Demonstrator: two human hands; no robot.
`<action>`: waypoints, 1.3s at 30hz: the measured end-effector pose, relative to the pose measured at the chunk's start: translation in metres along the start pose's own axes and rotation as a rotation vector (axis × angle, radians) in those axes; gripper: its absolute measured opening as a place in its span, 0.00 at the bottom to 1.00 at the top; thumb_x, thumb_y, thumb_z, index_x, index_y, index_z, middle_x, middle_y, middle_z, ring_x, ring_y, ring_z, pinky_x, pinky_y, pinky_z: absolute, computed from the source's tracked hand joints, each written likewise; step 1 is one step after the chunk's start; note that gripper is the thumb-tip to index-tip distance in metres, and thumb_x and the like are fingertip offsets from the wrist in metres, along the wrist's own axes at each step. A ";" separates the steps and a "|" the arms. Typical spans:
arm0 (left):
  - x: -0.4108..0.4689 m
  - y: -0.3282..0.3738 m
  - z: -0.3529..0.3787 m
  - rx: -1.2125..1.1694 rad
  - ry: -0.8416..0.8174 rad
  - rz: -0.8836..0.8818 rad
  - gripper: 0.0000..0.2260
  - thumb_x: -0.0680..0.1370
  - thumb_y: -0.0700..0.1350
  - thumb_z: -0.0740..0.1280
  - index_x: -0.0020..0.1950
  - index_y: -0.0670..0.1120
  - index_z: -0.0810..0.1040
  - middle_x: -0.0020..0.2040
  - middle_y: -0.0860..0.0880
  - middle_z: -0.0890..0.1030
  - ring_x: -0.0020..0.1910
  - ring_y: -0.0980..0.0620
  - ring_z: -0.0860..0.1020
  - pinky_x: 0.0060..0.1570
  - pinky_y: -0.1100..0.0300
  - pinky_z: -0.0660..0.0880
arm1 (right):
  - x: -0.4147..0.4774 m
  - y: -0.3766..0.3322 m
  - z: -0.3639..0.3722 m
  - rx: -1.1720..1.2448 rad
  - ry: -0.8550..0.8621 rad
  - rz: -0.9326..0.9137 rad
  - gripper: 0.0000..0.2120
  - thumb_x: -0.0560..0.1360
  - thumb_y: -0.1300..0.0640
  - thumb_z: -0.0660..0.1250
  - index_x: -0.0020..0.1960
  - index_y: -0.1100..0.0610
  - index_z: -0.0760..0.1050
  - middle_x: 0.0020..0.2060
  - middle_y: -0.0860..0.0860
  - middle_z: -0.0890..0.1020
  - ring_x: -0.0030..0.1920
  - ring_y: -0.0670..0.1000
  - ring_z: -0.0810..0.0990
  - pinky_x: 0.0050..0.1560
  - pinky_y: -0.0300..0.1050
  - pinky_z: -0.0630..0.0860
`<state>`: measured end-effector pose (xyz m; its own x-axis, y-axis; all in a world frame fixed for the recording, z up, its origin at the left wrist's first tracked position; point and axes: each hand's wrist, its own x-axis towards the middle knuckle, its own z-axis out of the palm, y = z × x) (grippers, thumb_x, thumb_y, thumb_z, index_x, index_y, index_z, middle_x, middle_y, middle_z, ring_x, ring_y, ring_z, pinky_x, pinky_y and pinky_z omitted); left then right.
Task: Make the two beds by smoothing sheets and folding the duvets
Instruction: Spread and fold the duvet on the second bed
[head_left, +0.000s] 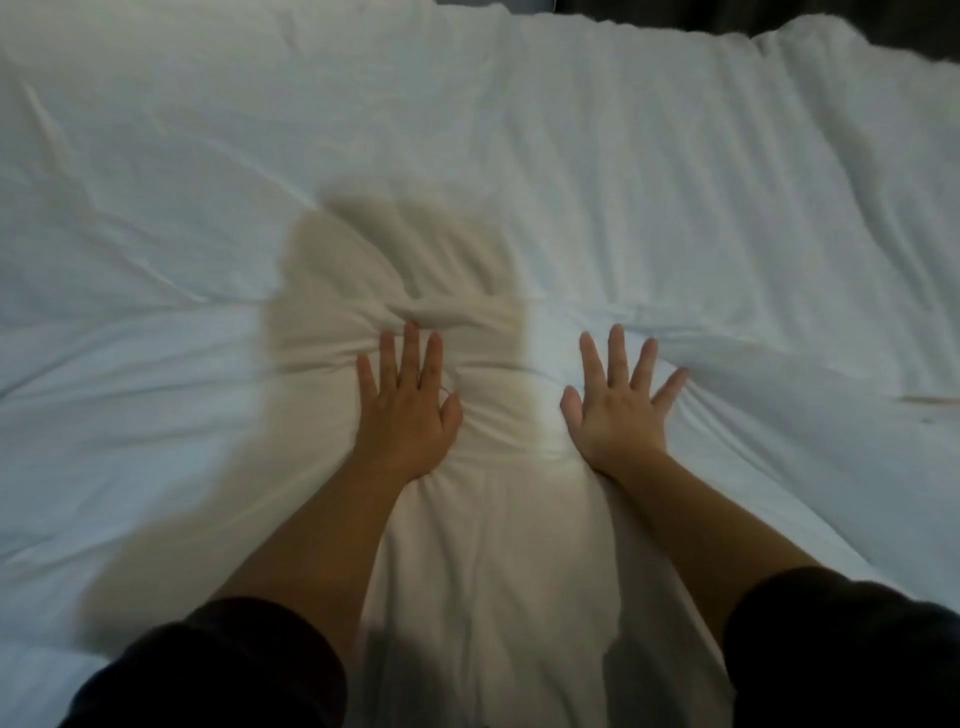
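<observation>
Dark sleeves (223, 670) frame my left hand (408, 408) and right hand (618, 408), fingers spread flat, gripping nothing, pressing the white duvet (519, 171) covering the bed; soft, light, probably best grasped along an edge.

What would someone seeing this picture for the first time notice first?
Two bare hands at centre, the left hand and the right hand, press flat on the white bedding with fingers spread. Wrinkles bunch ahead of them, and a brownish shadow darkens the fabric around the left hand.
</observation>
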<state>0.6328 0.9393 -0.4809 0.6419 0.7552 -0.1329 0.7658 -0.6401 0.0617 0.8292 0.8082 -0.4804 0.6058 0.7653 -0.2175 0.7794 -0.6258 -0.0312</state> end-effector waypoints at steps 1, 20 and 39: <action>-0.004 0.001 -0.003 0.003 -0.026 -0.010 0.35 0.75 0.60 0.42 0.79 0.45 0.48 0.79 0.43 0.46 0.78 0.39 0.45 0.72 0.38 0.42 | -0.003 0.001 -0.002 0.005 -0.015 -0.011 0.31 0.80 0.40 0.44 0.79 0.46 0.36 0.78 0.53 0.37 0.76 0.64 0.35 0.69 0.73 0.33; -0.264 -0.069 -0.058 0.385 -0.132 0.089 0.24 0.72 0.39 0.61 0.69 0.40 0.69 0.62 0.31 0.75 0.60 0.32 0.76 0.57 0.33 0.71 | -0.272 -0.076 -0.022 -0.274 -0.286 -0.458 0.31 0.72 0.53 0.62 0.73 0.60 0.62 0.67 0.68 0.71 0.65 0.69 0.73 0.58 0.72 0.69; -0.314 -0.124 -0.078 0.009 -0.531 0.212 0.26 0.75 0.45 0.67 0.72 0.47 0.64 0.70 0.44 0.68 0.66 0.43 0.70 0.64 0.52 0.67 | -0.311 -0.119 -0.051 -0.200 -0.655 -0.376 0.38 0.74 0.50 0.68 0.77 0.56 0.54 0.76 0.56 0.58 0.75 0.56 0.59 0.72 0.49 0.60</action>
<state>0.3393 0.7928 -0.3694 0.6722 0.4371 -0.5976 0.6206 -0.7728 0.1330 0.5562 0.6527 -0.3591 0.1259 0.6370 -0.7605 0.9653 -0.2553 -0.0541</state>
